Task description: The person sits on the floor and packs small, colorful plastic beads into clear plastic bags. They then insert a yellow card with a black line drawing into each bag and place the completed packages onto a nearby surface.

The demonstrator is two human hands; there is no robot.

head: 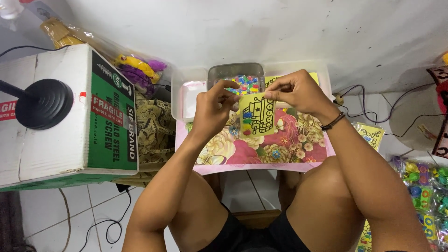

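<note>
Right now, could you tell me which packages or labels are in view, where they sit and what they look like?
Cardboard box: left side, white with a green printed panel.
Yellow card: held up by left hand and right hand, black line drawing.
Toy packets: far right, clear with colourful pieces.

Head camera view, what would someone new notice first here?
First, the yellow card with a black outline drawing, held up at centre by the left hand and right hand. Under it lies a pink flowered board, and behind that a metal tray of small coloured pieces. At far left sits a big white and green cardboard box with a round black base on top.
</note>
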